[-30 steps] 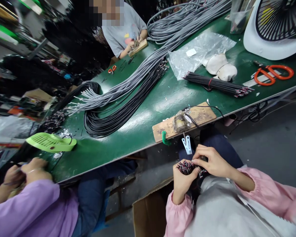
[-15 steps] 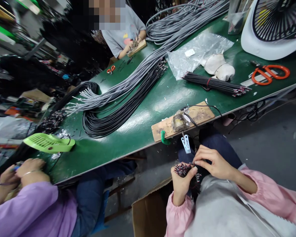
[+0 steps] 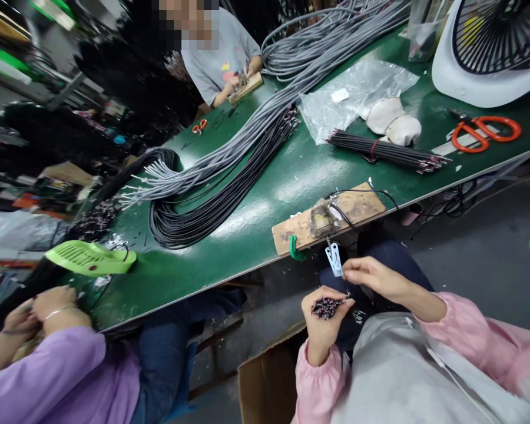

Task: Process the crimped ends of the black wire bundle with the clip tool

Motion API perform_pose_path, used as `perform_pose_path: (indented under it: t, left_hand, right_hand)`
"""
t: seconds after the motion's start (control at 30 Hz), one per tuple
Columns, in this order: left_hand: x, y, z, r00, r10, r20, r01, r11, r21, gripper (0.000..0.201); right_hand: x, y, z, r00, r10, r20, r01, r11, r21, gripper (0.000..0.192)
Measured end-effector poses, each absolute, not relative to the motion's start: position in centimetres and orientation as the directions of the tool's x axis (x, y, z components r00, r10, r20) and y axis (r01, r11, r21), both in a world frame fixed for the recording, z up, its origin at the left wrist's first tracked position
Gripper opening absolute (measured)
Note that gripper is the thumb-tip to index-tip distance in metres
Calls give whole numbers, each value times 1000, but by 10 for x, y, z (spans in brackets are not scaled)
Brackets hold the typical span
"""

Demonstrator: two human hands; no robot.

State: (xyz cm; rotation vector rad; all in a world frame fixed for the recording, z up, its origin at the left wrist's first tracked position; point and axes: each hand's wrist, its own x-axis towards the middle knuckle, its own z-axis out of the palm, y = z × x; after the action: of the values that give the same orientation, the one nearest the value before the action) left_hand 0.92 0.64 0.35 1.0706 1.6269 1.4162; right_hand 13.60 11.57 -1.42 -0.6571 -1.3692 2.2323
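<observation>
My left hand (image 3: 321,324) is closed around a bundle of thin black wires (image 3: 327,306) whose coloured stripped ends stick up, held over my lap below the table edge. My right hand (image 3: 371,275) is lifted just above and to the right of that bundle, its fingers pinched together near a white clip (image 3: 334,259); whether a single wire is between them I cannot tell. Right above the hands, a wooden block (image 3: 357,207) with a small metal tool (image 3: 322,222) and a black lead lies at the edge of the green table (image 3: 256,229).
Long grey and black cable bundles (image 3: 229,165) cross the table. A tied bundle of black wires (image 3: 388,152), a plastic bag, orange scissors (image 3: 486,131) and a white fan (image 3: 490,47) lie right. A person in purple sits left by a green scoop (image 3: 90,258); another works opposite. A cardboard box (image 3: 267,383) stands below.
My right hand has lifted off the wire bundle and moved up towards the white clip. My left hand has stayed low with the bundle, its wire ends now uncovered.
</observation>
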Motion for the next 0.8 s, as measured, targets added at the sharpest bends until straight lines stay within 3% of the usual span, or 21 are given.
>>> perform_pose_path:
  t: [0.07,0.2,0.33,0.47,0.67,0.8]
  left_hand:
    - [6,10,8,-417,906,71,174,3,985,12]
    - [1,17,14,-463,873,154,217,-57,974,15]
    - [-2,23,16,-493,856,155,235,-41,971,15]
    - [-3,22,17,-503,857,115,201,-13,980,13]
    - [0,12,11,-396,899,-186,-85,165,983,9]
    - [5,8,-2,-355,898,-261,-194,202,960,7]
  right_hand:
    - [127,127,-8,-727,664,-173,-133,-383,-914,43]
    - [103,137,3,-725,665,-177,-194,-444,-875,45]
    - [89,134,-4,-763,615,-198,-326,-632,-703,40]
    - [98,129,-28,-841,528,-119,-384,-736,-557,50]
    - [126,109,-42,-808,589,23,-357,-457,-815,28]
    - [130,102,-36,-715,698,38,-273,-229,-935,13]
